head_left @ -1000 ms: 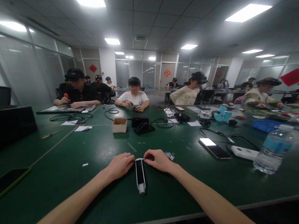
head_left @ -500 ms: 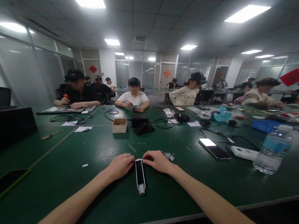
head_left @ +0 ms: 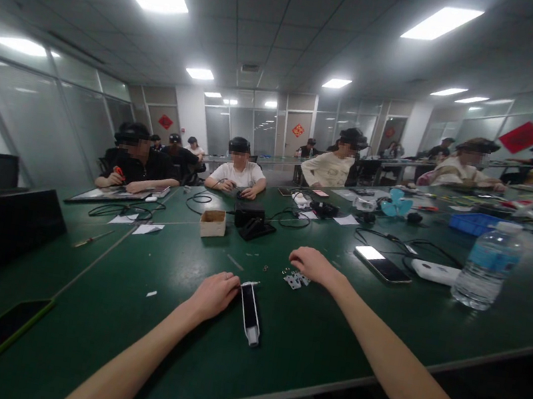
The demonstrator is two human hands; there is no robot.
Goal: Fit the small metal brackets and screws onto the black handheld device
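Note:
My left hand point(head_left: 216, 294) rests on the green table, its fingers closed at the far left end of a long, narrow white-framed casing with a dark inside point(head_left: 250, 313). A thin pale piece sticks out across that far end. The casing lies flat, its narrower tip towards me. Farther right, my right hand point(head_left: 313, 264) is over the table with its fingers curled down and together, and its fingertips are partly hidden. Just below it lies a small pile of silvery metal parts point(head_left: 295, 281). Several tiny ring-like pieces lie around the pile.
A phone point(head_left: 382, 265), a white device point(head_left: 434, 272) and a water bottle point(head_left: 487, 267) stand or lie to the right. Ahead are an open cardboard box point(head_left: 212, 225), a black stand point(head_left: 249, 217) and cables. Co-workers sit across the table.
My right hand has left the far end of the casing and moved right and away from me, to the metal parts. My left hand and the casing have stayed in place.

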